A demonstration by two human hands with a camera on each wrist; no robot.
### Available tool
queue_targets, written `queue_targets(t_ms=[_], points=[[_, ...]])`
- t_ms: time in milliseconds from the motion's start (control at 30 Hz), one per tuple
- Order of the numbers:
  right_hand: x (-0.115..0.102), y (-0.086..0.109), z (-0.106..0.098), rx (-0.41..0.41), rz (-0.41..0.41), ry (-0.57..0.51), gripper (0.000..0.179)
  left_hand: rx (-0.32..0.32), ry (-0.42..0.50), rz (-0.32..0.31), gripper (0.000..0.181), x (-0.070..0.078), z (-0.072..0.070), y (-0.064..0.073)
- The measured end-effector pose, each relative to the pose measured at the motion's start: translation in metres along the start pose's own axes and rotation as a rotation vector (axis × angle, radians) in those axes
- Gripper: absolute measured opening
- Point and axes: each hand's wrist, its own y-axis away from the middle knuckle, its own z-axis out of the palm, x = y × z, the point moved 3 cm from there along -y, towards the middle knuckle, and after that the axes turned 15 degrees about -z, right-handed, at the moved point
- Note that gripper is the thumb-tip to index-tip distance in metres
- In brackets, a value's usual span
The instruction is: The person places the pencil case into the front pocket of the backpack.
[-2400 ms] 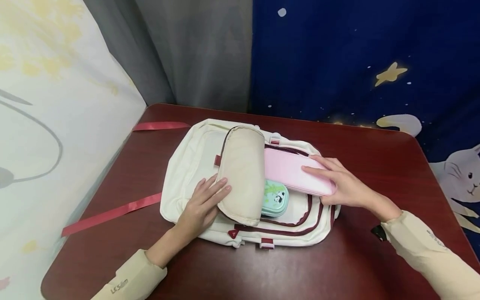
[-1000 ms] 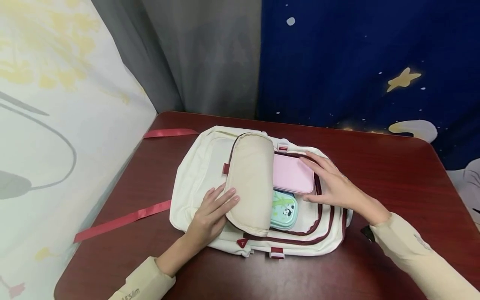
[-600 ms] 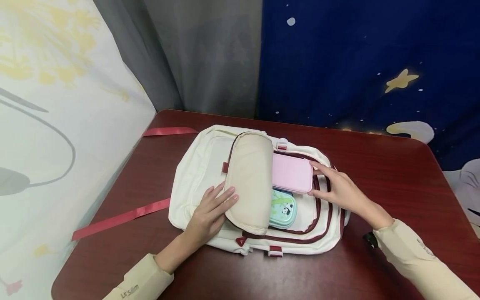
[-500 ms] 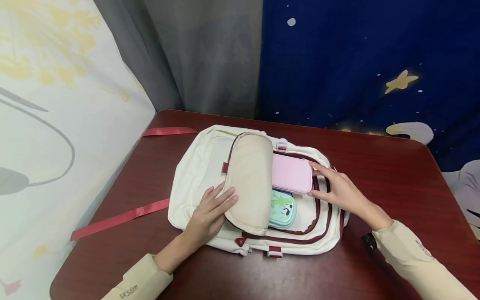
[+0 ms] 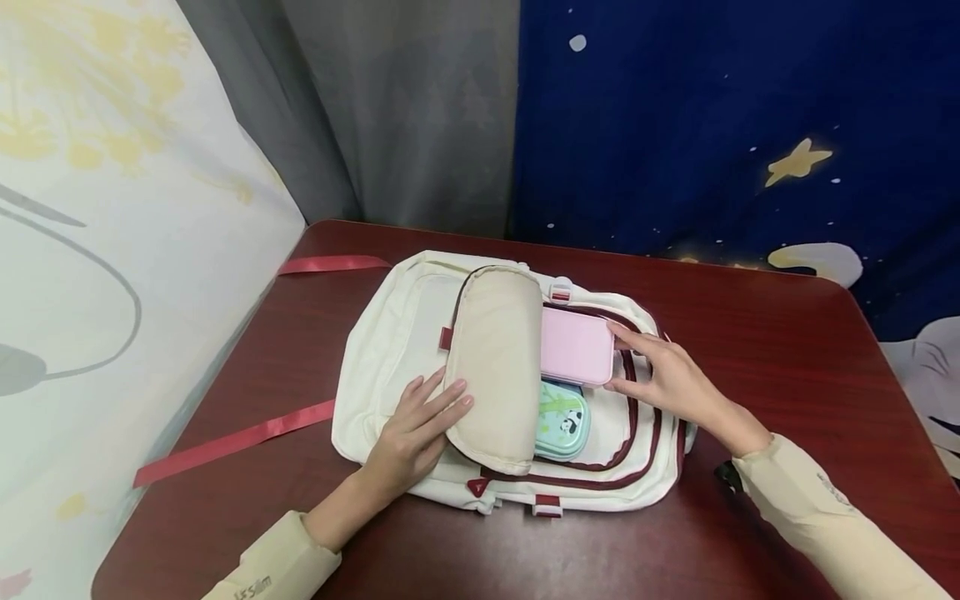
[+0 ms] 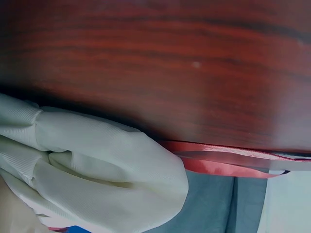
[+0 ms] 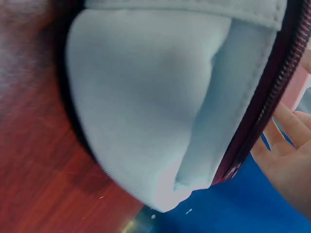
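Observation:
A white backpack (image 5: 405, 333) with dark red zips lies on the table, its front pocket unzipped and the beige-lined flap (image 5: 495, 367) folded back to the left. On the flap's lower left edge rests my left hand (image 5: 408, 437), fingers extended. My right hand (image 5: 671, 375) pinches the right end of a pink, oblong pencil case (image 5: 577, 346) between thumb and fingers. The case's left end is hidden under the flap. Just below it in the pocket sits a mint-green case (image 5: 562, 421) with a panda picture, partly covered too. Pocket fabric (image 7: 155, 97) fills most of the right wrist view.
Red straps (image 5: 232, 442) trail from the backpack to the left edge of the dark red table (image 5: 750, 350). A white printed curtain (image 5: 112, 250) hangs on the left, with grey (image 5: 420, 100) and blue (image 5: 660, 100) curtains behind.
The pink pencil case has slid left, deeper under the flap. My right hand came off it briefly, then took its right end again. My left hand has stayed on the flap.

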Motion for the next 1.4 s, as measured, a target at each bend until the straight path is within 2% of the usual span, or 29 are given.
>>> queue_targets(t_ms=[133,367,600,700,900,1000,1167,1300,1400], points=[[0.000,-0.010,0.000,-0.023,0.006,0.012,0.079,-0.006,-0.005,-0.003,0.032,0.000,0.001,-0.001],[0.002,-0.020,0.007,-0.038,0.022,-0.041,0.080,0.000,0.000,-0.008,0.029,0.000,0.005,0.004],[-0.005,-0.039,0.018,-0.061,-0.113,-0.044,0.070,0.017,0.000,-0.006,0.029,-0.001,0.006,0.005],[-0.007,-0.041,0.020,-0.077,-0.119,-0.035,0.070,0.016,0.001,-0.016,0.030,-0.002,0.007,0.006],[-0.006,-0.035,0.021,-0.112,-0.071,-0.047,0.077,0.012,0.010,-0.033,0.031,-0.001,0.007,0.008],[-0.002,-0.030,0.017,-0.134,-0.020,-0.053,0.078,0.009,0.019,-0.042,0.031,-0.001,0.005,0.006],[0.006,-0.014,0.002,-0.136,0.081,-0.049,0.066,0.012,0.051,-0.048,0.030,0.003,-0.001,0.004],[0.006,-0.003,-0.006,-0.125,0.088,-0.047,0.054,0.018,0.071,-0.043,0.030,0.008,-0.006,0.003],[0.005,0.002,-0.005,-0.147,0.079,-0.051,0.050,0.021,0.076,-0.023,0.029,0.012,-0.009,0.002]])
